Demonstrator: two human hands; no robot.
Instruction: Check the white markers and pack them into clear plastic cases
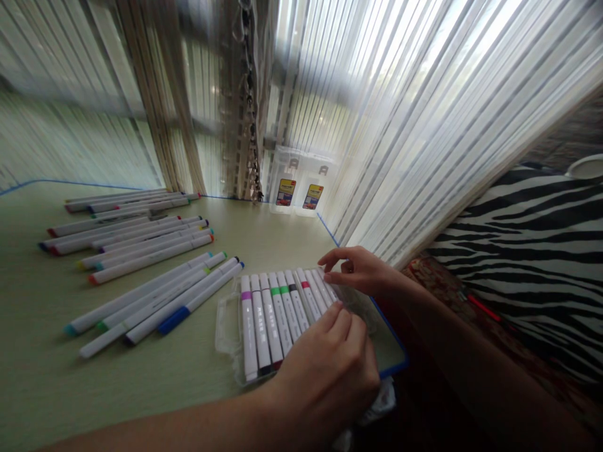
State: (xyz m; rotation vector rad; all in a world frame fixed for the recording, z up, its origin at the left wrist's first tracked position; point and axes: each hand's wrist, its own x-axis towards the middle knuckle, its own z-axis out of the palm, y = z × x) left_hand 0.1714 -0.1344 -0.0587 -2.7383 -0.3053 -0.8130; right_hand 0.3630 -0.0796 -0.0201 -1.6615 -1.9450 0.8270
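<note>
A clear plastic case (226, 323) lies open on the table, holding a row of white markers (281, 314), some with purple, green, black or red bands. My left hand (330, 370) is closed over the near right part of the row; what its fingers grip is hidden by the hand. At the far right corner of the case, my right hand (355, 270) has its thumb and index finger apart, with the tips at the upper ends of the last markers. Left of the case lie several loose white markers (160, 307) with coloured ends.
More loose markers (132, 235) lie farther back on the pale green table (179, 402), which has a blue edge. Two clear cases with labels (298, 188) stand against the curtain (358, 113). Zebra-striped cloth (527, 232) is on the right.
</note>
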